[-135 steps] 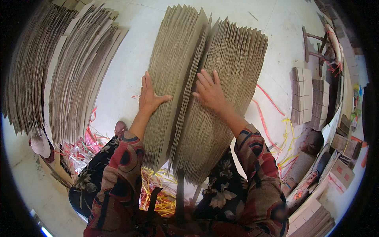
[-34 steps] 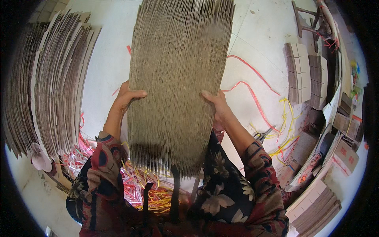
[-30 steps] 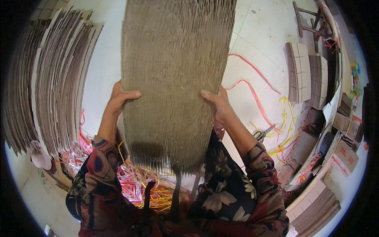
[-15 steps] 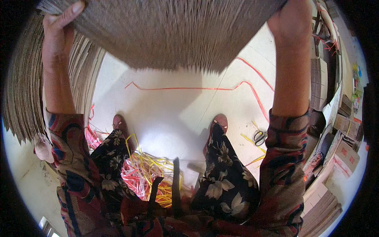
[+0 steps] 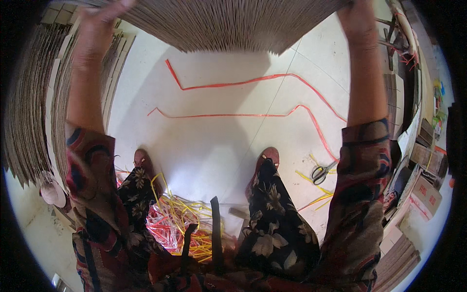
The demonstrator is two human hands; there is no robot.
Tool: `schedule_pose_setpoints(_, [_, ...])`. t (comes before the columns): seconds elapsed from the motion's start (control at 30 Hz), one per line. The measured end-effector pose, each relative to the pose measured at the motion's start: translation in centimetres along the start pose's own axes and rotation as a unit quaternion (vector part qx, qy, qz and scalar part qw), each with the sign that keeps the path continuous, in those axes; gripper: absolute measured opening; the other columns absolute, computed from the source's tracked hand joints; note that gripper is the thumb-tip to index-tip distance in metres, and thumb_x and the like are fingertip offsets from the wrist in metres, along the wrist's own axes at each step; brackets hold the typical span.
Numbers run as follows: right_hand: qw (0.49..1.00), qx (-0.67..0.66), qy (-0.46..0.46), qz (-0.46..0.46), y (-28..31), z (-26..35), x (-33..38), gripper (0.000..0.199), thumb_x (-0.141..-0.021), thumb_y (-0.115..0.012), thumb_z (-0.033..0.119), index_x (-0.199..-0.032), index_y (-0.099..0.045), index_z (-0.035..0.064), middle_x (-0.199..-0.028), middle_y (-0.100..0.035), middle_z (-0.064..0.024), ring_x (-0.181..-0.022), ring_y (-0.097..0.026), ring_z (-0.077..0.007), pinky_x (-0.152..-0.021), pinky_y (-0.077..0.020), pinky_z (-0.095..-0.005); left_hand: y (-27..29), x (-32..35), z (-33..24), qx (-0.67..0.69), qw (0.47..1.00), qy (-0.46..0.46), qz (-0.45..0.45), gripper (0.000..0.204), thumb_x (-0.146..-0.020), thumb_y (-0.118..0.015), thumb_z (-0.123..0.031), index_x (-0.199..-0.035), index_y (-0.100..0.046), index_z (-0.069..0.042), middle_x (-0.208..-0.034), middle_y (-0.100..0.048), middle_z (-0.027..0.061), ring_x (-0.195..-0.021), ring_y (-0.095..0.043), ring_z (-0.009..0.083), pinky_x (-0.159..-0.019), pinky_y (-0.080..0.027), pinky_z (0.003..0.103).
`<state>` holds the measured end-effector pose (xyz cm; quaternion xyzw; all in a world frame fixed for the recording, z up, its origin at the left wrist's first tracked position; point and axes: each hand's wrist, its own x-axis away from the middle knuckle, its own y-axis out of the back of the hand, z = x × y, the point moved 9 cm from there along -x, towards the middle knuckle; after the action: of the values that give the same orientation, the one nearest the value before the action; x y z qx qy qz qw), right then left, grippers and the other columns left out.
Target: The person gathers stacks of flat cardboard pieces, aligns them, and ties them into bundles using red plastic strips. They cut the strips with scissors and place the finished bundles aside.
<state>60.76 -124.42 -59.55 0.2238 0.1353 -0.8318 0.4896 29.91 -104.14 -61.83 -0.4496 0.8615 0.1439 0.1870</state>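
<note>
A thick stack of brown corrugated cardboard sheets (image 5: 238, 24) spans the upper part of the head view, raised over the pale floor. My left hand (image 5: 99, 22) clasps its left end, the thumb lying over the top. At the right end my right hand (image 5: 359, 22) grips the stack, its fingers mostly hidden behind the edge. Beneath and nearer to me, two red plastic straps lie roughly parallel across the floor: a farther strap (image 5: 233, 83) and a nearer strap (image 5: 228, 116). Both trail off toward my right forearm.
Tall cardboard stacks (image 5: 34, 102) stand along the left. Scissors (image 5: 319, 174) with dark handles lie by yellow strips at right. A tangle of red and yellow strapping (image 5: 182, 224) sits between my legs. More cardboard and a carton (image 5: 425, 194) line the right side.
The cardboard stack has moved farther away from me, with both hands still on it. The farther red strap now shows along most of its length.
</note>
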Motion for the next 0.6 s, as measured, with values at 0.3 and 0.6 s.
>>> schedule_pose_setpoints(0.3, [0.992,-0.082,-0.081,-0.048,-4.9,-3.1,2.9,0.053,-0.074,-0.066,0.019,-0.118,-0.048,-0.0056,-0.109,-0.055,-0.01,-0.104,-0.051,-0.0194,-0.09,-0.0395,-0.0327,4.9,0.8,7.5,-0.03,0.99,0.123,0.055,0.07,-0.074,-0.074,-0.021,-0.131,-0.037,-0.005,-0.123,-0.05,0.0118,-0.118,-0.046,0.0261,-0.105,-0.033,0.041])
schedule_pose_setpoints(0.6, [0.995,-0.078,0.031,-0.048,-6.4,3.8,1.7,0.053,-0.084,-0.061,0.023,-0.125,-0.043,-0.0054,-0.127,-0.047,-0.0123,-0.117,-0.045,-0.0217,-0.098,-0.0345,-0.0333,-1.1,0.5,-4.6,-0.076,0.994,-0.035,-0.065,0.078,-0.065,-0.076,-0.031,-0.126,-0.04,0.002,-0.108,-0.058,0.0148,-0.096,-0.06,0.0257,-0.084,-0.048,0.033])
